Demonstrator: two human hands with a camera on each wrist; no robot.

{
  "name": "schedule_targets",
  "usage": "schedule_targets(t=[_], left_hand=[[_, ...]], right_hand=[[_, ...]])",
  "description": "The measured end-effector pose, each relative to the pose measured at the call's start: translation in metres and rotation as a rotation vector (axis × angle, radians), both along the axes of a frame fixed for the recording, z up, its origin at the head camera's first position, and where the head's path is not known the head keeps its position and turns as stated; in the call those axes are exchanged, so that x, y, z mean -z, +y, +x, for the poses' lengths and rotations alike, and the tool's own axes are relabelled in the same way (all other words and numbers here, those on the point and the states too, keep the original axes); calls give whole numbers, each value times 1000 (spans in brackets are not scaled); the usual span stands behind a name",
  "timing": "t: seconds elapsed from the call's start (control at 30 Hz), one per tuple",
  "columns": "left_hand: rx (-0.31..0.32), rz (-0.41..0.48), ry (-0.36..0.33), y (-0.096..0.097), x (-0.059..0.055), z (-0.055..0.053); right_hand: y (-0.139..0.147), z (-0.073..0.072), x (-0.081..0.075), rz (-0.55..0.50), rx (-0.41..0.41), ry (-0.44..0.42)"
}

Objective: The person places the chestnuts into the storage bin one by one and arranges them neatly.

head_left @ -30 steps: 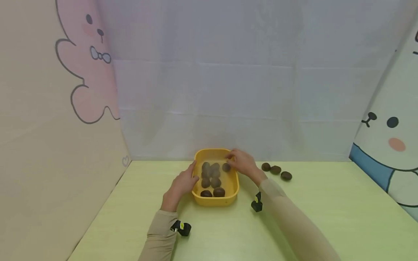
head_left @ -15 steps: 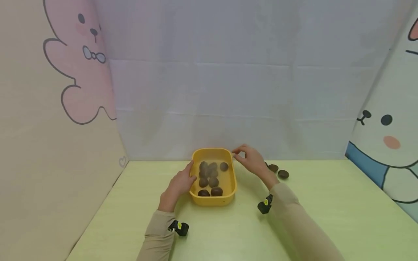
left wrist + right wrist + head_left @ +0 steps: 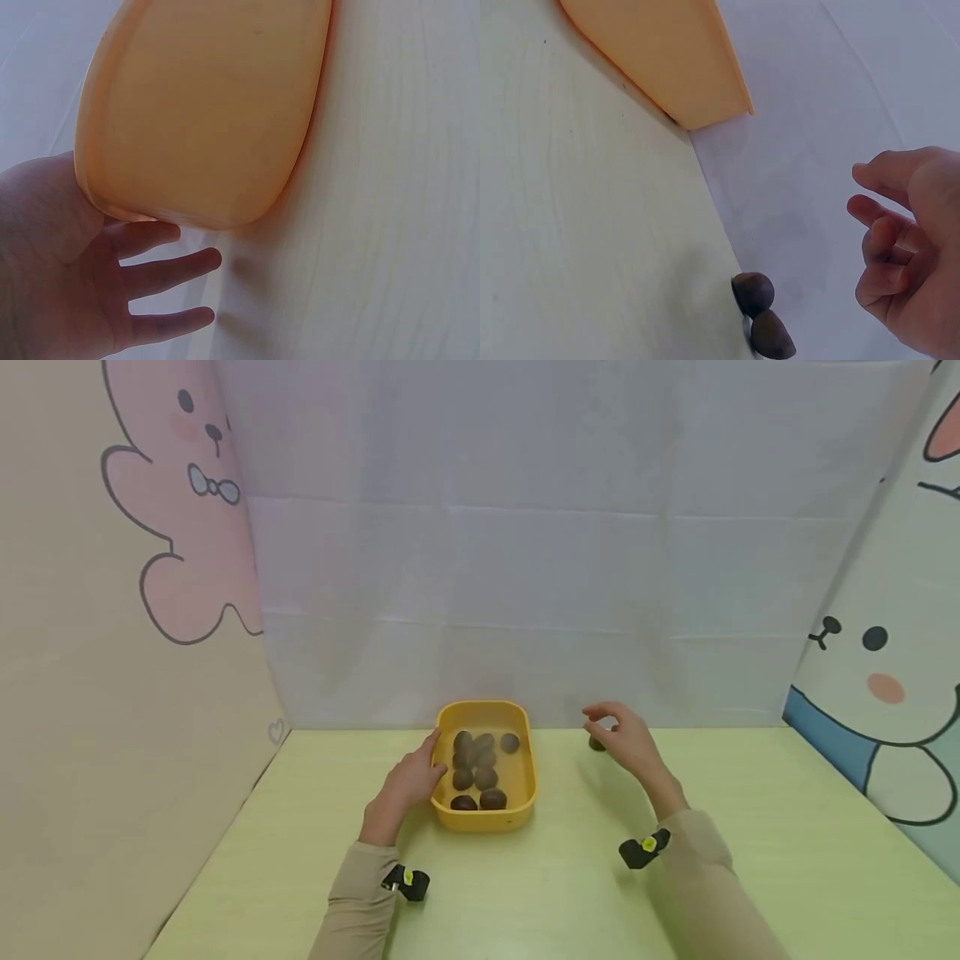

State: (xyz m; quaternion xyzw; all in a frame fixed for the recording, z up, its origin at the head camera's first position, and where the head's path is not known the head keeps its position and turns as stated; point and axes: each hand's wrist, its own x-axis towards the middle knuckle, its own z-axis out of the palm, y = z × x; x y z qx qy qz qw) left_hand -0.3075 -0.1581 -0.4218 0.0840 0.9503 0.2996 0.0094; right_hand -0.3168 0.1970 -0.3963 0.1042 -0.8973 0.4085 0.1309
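Observation:
A yellow plastic bin (image 3: 483, 821) stands on the table, with several dark brown rounded pieces (image 3: 486, 777) inside. My left hand (image 3: 408, 781) holds its left rim, thumb over the edge; in the left wrist view the other fingers (image 3: 172, 271) extend outside the wall, spread apart. Right of the bin, my right hand (image 3: 630, 739) hovers above the table, fingers loosely bent and nothing between them. One dark piece (image 3: 597, 743) shows behind its thumb. The right wrist view shows two dark rounded pieces (image 3: 771, 335) on the table, apart from that hand.
A pale green-yellow table (image 3: 540, 885) meets a white cloth backdrop (image 3: 480, 568) just behind the bin. Cloth walls with printed cartoon animals flank both sides. A black wrist camera (image 3: 643, 850) sits on the right sleeve, another on the left.
My right hand has moved right from over the bin, leaving a dark piece at the bin's right side. It now partly covers the loose pieces. My left hand stays on the rim.

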Motion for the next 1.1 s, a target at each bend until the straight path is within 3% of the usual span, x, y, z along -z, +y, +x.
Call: schedule_targets(t=[0.37, 0.67, 0.87, 1.1], left_hand=[[7, 9, -21, 1, 1, -3], [0, 13, -26, -2, 1, -3], [-3, 22, -35, -2, 1, -4], [-6, 16, -26, -2, 1, -5]], right_hand=[[47, 23, 11, 34, 53, -50], [62, 20, 18, 78, 24, -85], [76, 19, 26, 110, 49, -110], [84, 21, 33, 84, 32, -173]])
